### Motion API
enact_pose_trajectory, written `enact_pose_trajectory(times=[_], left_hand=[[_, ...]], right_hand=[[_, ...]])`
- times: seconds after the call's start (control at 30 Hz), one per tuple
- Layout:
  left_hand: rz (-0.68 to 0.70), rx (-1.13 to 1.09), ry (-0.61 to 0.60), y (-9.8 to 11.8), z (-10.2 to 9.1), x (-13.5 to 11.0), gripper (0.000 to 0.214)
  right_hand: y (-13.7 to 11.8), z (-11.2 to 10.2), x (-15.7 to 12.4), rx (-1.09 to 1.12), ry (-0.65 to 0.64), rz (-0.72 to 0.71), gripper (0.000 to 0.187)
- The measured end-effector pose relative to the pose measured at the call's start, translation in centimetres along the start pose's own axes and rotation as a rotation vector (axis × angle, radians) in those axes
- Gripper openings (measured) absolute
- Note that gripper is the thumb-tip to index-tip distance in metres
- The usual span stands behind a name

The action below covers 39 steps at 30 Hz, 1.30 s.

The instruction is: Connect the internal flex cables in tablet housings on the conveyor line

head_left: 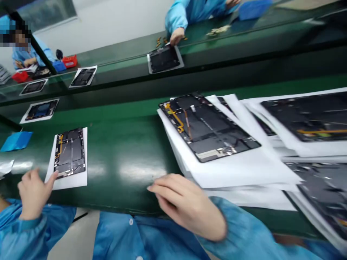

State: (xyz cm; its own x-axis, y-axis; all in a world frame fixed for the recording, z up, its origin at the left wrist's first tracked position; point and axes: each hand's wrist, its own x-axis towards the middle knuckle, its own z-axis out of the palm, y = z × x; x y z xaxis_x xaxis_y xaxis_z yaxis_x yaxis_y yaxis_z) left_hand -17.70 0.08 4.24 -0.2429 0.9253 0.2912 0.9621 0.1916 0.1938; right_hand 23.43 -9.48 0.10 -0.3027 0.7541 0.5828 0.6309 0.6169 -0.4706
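Observation:
My left hand [35, 191] is open, its fingers spread, with the thumb at the lower corner of an opened tablet [71, 153]. That tablet lies on a white paper sheet [76, 183] and shows dark inner parts and a yellow ribbon cable. Over the green bench, my right hand [184, 202] is closed, fingertips pressed together; what they hold, if anything, is too small to make out. Just beyond it, another opened tablet [217, 126] rests on a stack of white sheets [230, 175].
More opened tablets [311, 115] and sheets overlap at the right. A blue packet [16, 141] lies at the left edge. Across the raised divider, a co-worker's hand [177, 36] touches a tablet [165, 59]. Another person sits far left near red and blue bins [69, 61].

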Motion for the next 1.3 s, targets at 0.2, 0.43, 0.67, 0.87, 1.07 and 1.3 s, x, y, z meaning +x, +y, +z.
enact_pose_trajectory(times=[0.2, 0.43, 0.67, 0.87, 1.07, 1.3], left_hand=[[0.330, -0.666, -0.851, 19.2, 4.0, -6.7, 0.040], [0.361, -0.728, -1.031, 35.5, 10.0, -7.1, 0.036], [0.623, -0.173, -0.539, 36.5, 7.1, -7.7, 0.035], [0.697, -0.160, -0.458, 37.1, 6.1, -7.5, 0.037], [0.647, -0.238, -0.608, 36.5, 7.8, -6.3, 0.044], [0.600, -0.291, -0.605, 36.1, 9.7, -7.6, 0.050]], right_hand=[[7.6, -8.8, -2.9, -0.562, 0.414, 0.507, 0.016], [15.0, -11.2, -3.1, -0.416, 0.188, 1.028, 0.030], [16.0, -11.1, -4.1, -0.362, 0.236, 0.995, 0.027], [16.1, -12.5, -3.2, -0.171, 0.216, 1.105, 0.020], [15.6, -13.1, -2.0, -0.129, 0.198, 1.188, 0.015], [15.1, -13.8, 0.0, 0.133, 0.192, 1.278, 0.022]])
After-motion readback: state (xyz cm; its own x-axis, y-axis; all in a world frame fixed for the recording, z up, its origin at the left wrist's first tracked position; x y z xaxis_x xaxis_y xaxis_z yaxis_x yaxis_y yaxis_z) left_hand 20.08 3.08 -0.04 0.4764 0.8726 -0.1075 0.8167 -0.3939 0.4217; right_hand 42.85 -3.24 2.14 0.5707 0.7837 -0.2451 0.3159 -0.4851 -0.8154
